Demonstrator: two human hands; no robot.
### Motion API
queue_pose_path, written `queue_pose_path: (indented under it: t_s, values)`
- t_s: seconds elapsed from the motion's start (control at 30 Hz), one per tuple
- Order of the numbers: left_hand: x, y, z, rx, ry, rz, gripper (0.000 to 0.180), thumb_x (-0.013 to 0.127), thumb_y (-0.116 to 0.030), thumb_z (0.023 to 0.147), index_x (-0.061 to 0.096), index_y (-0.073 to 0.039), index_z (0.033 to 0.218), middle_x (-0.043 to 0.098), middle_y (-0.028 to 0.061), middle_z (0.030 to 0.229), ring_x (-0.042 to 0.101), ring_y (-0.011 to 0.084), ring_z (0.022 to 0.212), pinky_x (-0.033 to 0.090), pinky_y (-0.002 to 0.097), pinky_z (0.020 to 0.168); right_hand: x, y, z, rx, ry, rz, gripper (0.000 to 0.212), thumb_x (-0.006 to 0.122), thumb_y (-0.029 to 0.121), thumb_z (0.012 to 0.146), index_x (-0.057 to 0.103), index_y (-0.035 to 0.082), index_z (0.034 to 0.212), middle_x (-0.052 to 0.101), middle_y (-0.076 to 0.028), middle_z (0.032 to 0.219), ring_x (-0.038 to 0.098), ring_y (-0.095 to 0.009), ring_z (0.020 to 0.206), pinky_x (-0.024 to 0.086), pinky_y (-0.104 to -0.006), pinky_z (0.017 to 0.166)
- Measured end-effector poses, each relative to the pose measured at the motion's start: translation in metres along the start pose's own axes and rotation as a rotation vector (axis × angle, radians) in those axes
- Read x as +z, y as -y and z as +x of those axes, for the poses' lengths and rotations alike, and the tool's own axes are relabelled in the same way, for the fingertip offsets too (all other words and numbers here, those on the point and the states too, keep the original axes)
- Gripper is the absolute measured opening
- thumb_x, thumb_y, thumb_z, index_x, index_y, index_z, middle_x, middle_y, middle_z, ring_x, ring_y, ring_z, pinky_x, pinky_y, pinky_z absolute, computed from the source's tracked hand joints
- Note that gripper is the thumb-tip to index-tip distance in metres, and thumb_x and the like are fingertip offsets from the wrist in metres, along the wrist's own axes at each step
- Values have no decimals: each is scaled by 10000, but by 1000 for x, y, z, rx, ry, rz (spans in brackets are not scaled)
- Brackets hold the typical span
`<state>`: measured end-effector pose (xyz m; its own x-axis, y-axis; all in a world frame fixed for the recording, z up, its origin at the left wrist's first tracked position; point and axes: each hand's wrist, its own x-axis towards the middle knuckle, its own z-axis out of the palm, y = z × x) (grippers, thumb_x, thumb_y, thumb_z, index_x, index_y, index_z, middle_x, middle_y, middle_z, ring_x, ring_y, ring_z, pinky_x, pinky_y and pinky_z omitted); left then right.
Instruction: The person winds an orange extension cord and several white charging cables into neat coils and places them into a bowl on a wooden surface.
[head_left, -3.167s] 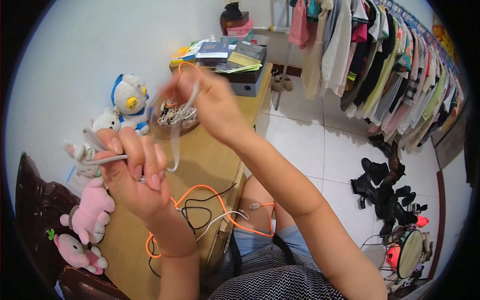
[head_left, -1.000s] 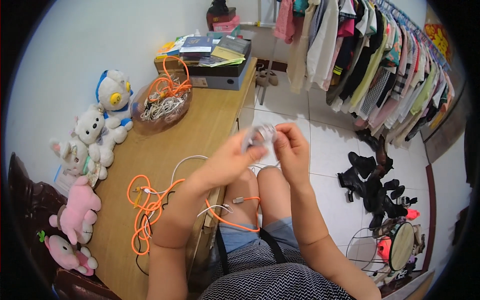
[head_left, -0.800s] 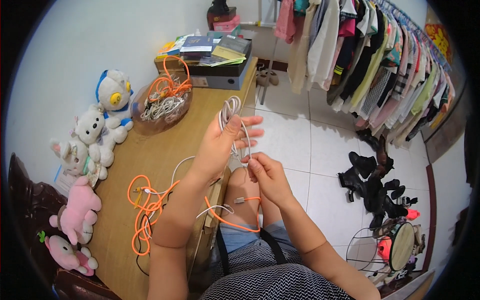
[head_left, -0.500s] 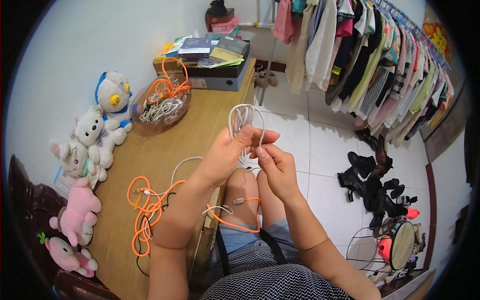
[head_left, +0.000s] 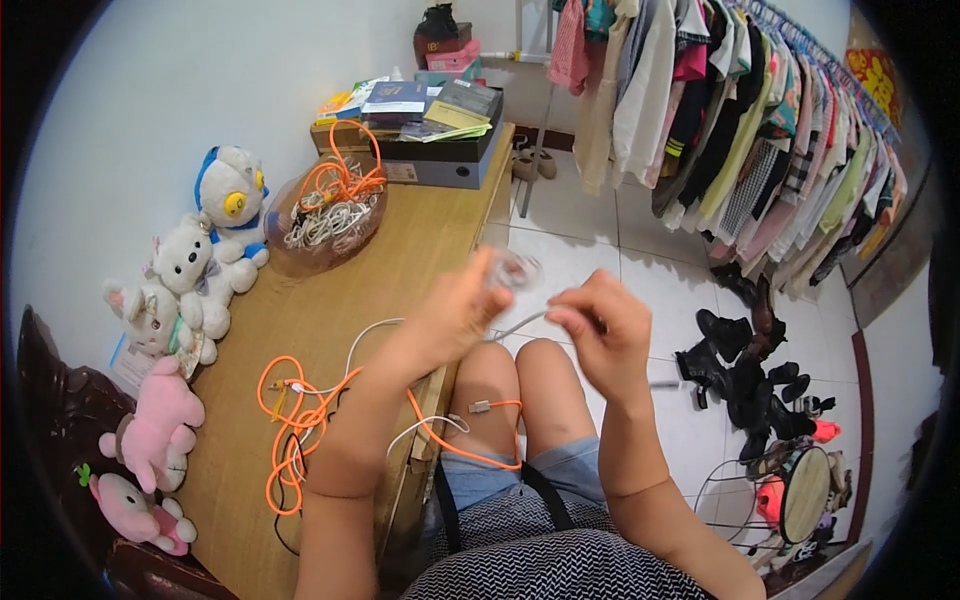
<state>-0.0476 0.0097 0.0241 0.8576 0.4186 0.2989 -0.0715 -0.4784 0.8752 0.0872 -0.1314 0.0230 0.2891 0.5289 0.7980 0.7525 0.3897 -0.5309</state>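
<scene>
Above the knees (head_left: 548, 368), the left grip (head_left: 455, 315), partly curled, has hold of a motion-blurred coil of pale cable (head_left: 519, 268) whose free strand the right grip (head_left: 612, 322) pinches closed, with an orange cable (head_left: 431, 429) below, the wooden table (head_left: 395, 275) leftward, and a bowl of cables (head_left: 297, 262) farther off.

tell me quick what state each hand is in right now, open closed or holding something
Left hand: closed, holding a light grey cable coil, blurred.
Right hand: closed, pinching a light grey cable strand.
</scene>
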Motion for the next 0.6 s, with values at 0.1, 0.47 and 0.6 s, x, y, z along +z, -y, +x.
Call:
queue_pose_path:
  t_s: [0.1,0.47,0.6]
  values:
    - [22,-15,-1,40,185,161,451,691,-331,797,460,-38,1049,616,171,857,618,288,813,468,351,697,1,-17,10,96,-80,8,67,680,37,754,622,20,782,510,-66,633,479,-138,542,368,-270,487]
    - [10,-5,6,134,-329,352,328,505,-343,927,456,-24,987,574,174,687,571,362,575,454,382,542,29,-28,-42,248,340,-103,168,559,177,870,627,39,937,636,-110,784,607,-267,604,479,-340,552]
    - [10,-4,5,19,-375,438,268,474,-296,932,456,-29,950,555,204,645,547,430,625,446,433,554,13,2,-30,57,713,-540,142,565,211,841,601,74,833,613,-83,706,626,-255,609,491,-350,520]
